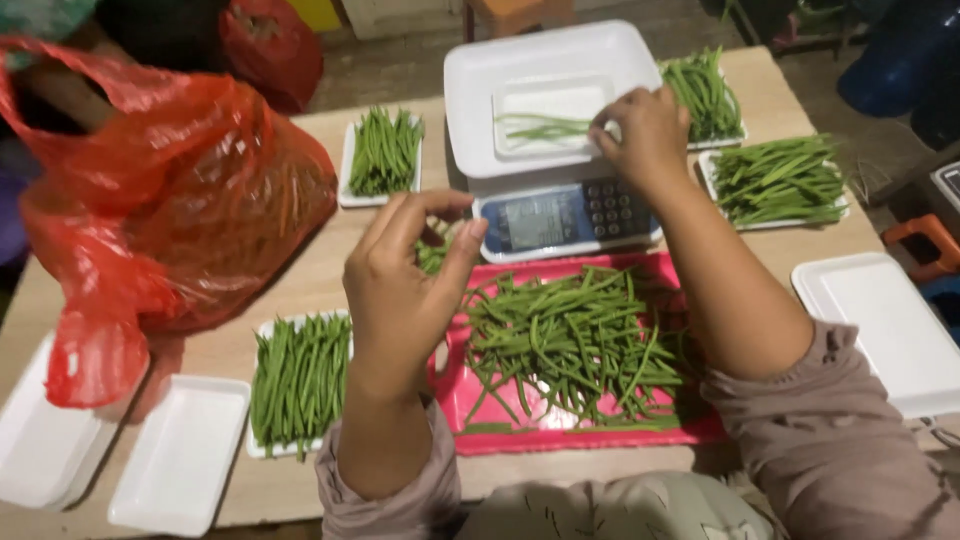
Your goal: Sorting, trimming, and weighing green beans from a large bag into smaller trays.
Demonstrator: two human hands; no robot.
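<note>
With my right hand (650, 130) I laid thin green beans (545, 128) lengthwise in the white foam tray (530, 100) on the white digital scale (560, 215), my left hand (405, 285) pinching spare beans (432, 257) above the desk (310, 270).

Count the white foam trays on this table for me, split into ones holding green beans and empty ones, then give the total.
Trays holding green beans: 5, at the back left, front left, on the scale, back right and right
Empty trays: 3, two at front left, one at right
Total: 8
</note>
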